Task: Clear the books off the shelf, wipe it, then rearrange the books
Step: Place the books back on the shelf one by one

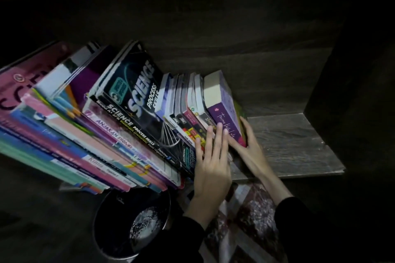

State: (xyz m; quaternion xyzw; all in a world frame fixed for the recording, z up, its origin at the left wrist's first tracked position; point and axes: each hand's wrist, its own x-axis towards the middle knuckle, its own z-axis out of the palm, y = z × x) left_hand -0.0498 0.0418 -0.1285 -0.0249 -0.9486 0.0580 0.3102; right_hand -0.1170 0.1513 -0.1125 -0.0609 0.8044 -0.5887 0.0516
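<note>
The books [85, 130] stand on the shelf [295, 141] across the left and centre of the frame, all leaning heavily toward the left. At the right end of the row, the right hand [251, 147] has its grip closed round the thick purple book [224, 100], thumb over the lower spine and fingers up the far cover. The left hand [211, 166] lies flat, fingers straight, against the spines of the thin paperbacks [186, 100] beside it, holding nothing.

The main risk is the lean. The large black Science Process Skills book [136, 92] and the workbooks left of it overhang the shelf's front edge, so pulling the purple book free while the left hand lifts could let the paperbacks flop right into the bare gap or slide forward. Directly below, at bottom centre, sits a dark bucket [111, 220], apparently with foamy water in it, though the light is too dim to be sure; a book slipping off the edge could land there and get soaked.
</note>
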